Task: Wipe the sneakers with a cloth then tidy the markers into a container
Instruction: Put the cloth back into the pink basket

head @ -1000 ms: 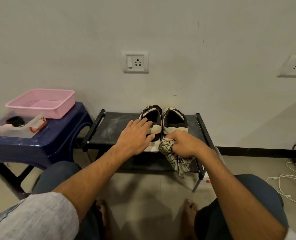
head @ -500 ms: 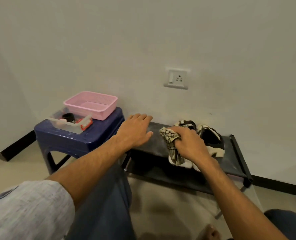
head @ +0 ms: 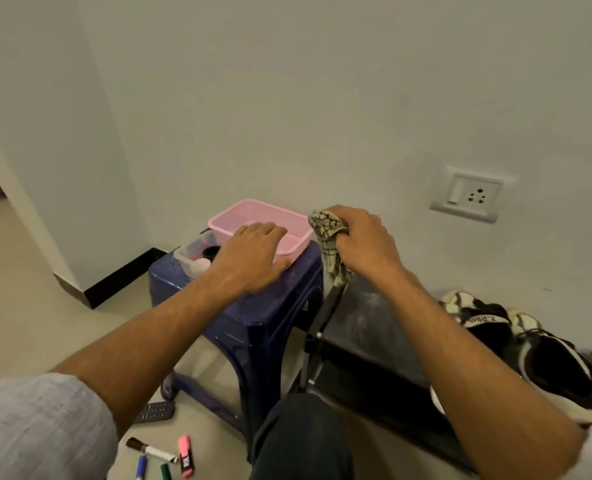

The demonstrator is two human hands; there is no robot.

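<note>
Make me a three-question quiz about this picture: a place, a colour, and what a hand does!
1. Where do the coloured felt markers lie? A on the pale floor B on a bed C in a drawer
2. What colour is the plastic stool? A red B blue C yellow
3. What does the right hand do? A grips a checked beige cloth B hangs empty C holds a cup
Answers: A, they lie by the stool's legs; B, its top shows dark blue; A, cloth hangs from its grip.

Home interior: tiled floor, plain wall with power socket, plastic stool, low shoe rack holding sneakers
</note>
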